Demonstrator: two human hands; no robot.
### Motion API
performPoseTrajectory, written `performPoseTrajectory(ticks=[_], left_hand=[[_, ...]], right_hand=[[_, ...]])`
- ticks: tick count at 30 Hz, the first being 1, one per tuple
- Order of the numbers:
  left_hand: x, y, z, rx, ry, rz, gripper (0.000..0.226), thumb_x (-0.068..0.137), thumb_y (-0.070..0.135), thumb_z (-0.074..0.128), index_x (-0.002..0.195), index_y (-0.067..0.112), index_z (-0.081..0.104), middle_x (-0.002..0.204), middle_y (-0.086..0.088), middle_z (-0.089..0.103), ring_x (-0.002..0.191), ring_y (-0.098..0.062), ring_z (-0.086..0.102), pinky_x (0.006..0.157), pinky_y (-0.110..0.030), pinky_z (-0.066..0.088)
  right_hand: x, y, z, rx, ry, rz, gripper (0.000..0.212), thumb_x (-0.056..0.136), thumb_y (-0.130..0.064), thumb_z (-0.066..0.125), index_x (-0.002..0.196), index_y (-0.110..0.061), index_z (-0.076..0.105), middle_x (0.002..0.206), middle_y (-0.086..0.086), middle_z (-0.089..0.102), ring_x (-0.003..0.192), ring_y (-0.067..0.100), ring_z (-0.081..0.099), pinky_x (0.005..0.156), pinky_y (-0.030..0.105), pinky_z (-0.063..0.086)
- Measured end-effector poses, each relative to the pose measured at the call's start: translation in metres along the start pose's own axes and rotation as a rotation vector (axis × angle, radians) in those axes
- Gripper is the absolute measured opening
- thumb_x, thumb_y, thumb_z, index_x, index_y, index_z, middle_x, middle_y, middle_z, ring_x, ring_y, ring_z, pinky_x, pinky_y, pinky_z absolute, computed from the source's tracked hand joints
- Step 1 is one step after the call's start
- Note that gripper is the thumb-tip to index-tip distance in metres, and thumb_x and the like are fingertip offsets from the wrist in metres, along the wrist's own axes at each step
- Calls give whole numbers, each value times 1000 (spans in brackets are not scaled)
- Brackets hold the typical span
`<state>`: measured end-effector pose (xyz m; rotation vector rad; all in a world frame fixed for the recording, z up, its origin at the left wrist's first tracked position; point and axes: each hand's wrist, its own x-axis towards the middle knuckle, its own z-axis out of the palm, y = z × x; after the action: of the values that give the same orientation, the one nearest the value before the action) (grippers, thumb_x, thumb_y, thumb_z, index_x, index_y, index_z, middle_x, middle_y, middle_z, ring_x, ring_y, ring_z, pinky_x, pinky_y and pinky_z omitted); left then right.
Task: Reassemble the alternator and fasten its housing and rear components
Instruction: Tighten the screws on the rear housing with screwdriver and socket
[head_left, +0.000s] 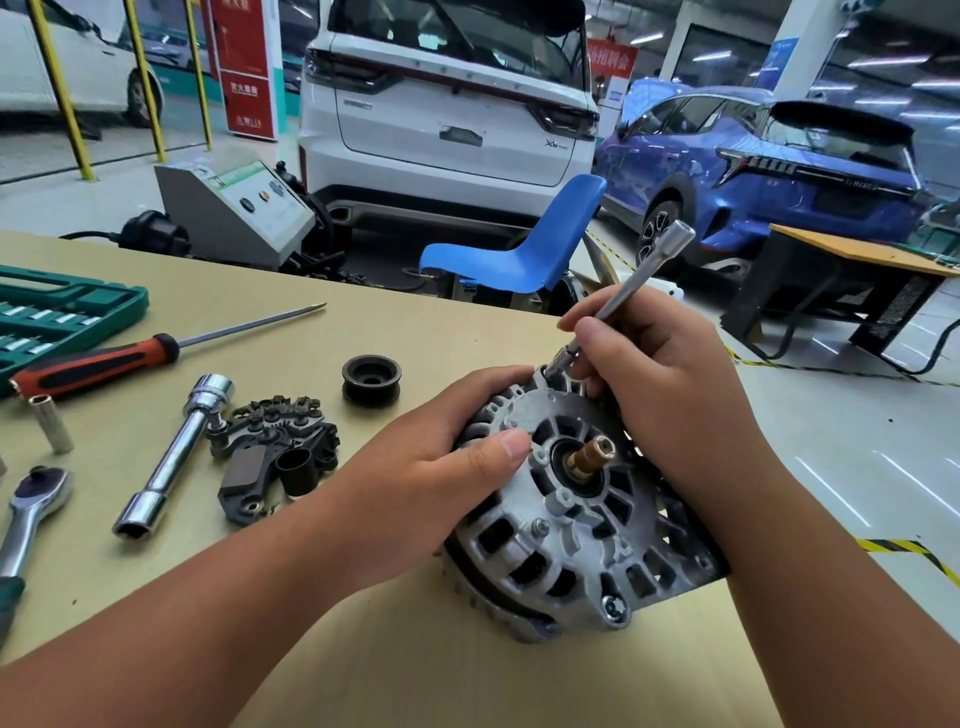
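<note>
Two hands share the alternator lying on the table: the left hand grips its left rim, likely to stop it turning, while the right hand pinches a socket extension seated at its far edge.

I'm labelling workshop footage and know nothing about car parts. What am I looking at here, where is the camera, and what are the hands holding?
There is no machine here: a person works with bare hands. The single picture comes from a camera worn on the person's head, looking down at a tan table. The left hand grips the edge of a round metal alternator to steady it. The right hand holds a slim socket driver, its tip set at the alternator's far edge. To the left on the table lie a red-handled screwdriver, a dark pulley, a black rear component, a chrome tube wrench, a ratchet and a green tool case.
</note>
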<state>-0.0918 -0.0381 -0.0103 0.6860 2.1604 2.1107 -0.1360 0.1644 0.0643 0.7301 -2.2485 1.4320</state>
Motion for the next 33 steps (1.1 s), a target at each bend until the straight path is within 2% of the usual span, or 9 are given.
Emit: performPoseTrajectory(ticks=[3,6,11,16,22,25,30,33], left_hand=[[0,1,0,10,10,3,50,94,49,65,144,51,58,140,4,71,132,-25,67,112,-62,50],[1,2,1,15,9,2,50,94,49,64,144,50,58,140,4,71,132,-25,67,112,-61,50],[0,2,2,-9,13,4,50,92,48,66,141,49,61,139,3,72,132,-24,67,113,-60,50],[0,3,1,8,18,12,50,92,49,66,142,49,60,140,6,71,133,-21,67,113,-58,49],[0,1,2,14,22,11,49,93,48,65,142,49,60,140,3,72,132,-24,67,113,-61,49],[0,1,1,18,17,11,49,94,47,64,143,48,59,141,3,71,133,-24,66,113,-62,49],[0,1,0,15,2,0,50,95,47,64,145,48,58,141,1,71,133,-28,67,112,-64,49],[0,1,0,35,10,0,50,95,49,64,145,49,57,141,4,71,133,-25,66,112,-62,49]], right_hand=[[0,0,0,-16,7,9,16,94,-29,58,92,-30,73,75,-4,71,68,14,66,67,36,55],[1,2,0,-84,20,-13,12,99,-32,63,92,-26,71,76,-5,72,67,13,66,68,37,56],[2,5,-1,-123,26,-49,15,101,-27,68,87,-24,65,74,-3,69,63,13,65,62,24,51],[3,3,-1,-65,30,-36,19,97,-28,74,82,-25,64,70,-2,66,59,8,60,60,18,47],[2,3,-1,38,10,-22,14,99,-18,72,91,-30,71,68,-7,68,59,10,64,61,20,50],[1,2,-1,56,21,-5,14,99,-18,71,92,-30,74,70,-1,70,62,15,65,61,29,55],[0,1,-3,92,7,7,22,101,-15,58,95,-25,77,73,7,69,62,18,64,56,22,49],[0,2,-3,37,1,-16,18,104,-17,60,100,-24,76,73,1,70,63,18,65,60,31,54]])
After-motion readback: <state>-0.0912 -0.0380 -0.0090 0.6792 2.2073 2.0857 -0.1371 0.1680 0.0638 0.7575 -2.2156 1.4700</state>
